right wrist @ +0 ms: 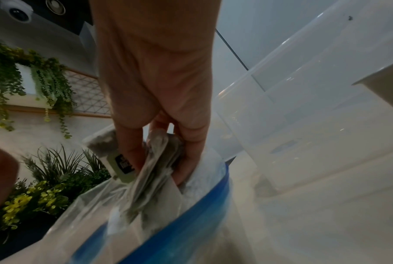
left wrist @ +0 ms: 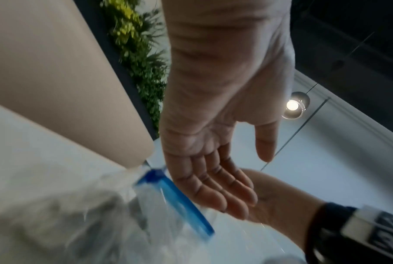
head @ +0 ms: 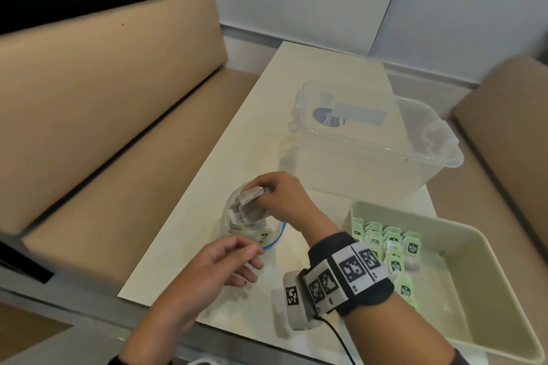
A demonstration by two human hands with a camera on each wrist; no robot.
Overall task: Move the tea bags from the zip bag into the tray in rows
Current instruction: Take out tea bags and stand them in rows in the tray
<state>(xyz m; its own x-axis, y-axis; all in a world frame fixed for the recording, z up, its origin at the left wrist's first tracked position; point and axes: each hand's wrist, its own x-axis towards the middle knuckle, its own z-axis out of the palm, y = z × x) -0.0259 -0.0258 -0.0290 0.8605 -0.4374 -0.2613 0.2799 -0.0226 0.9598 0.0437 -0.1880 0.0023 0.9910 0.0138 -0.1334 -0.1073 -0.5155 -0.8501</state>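
Note:
A clear zip bag point(head: 229, 218) with a blue zip strip point(right wrist: 191, 212) lies open on the white table point(head: 207, 187), holding several grey tea bags. My right hand point(head: 262, 197) reaches into its mouth and grips a bunch of tea bags point(right wrist: 156, 171), one with a green tag point(right wrist: 123, 165). My left hand point(head: 252, 258) hovers at the bag's near rim with fingers relaxed and thumb apart, next to the blue zip point(left wrist: 177, 200), holding nothing. The pale green tray point(head: 474, 249) stands to the right, with green-tagged tea bags point(head: 391, 246) in rows at its left end.
A large clear plastic box point(head: 370, 157) with a labelled lid leaning in it stands behind the tray and the bag. Beige bench cushions point(head: 103, 112) flank the table on both sides. A wall closes off the table's far end.

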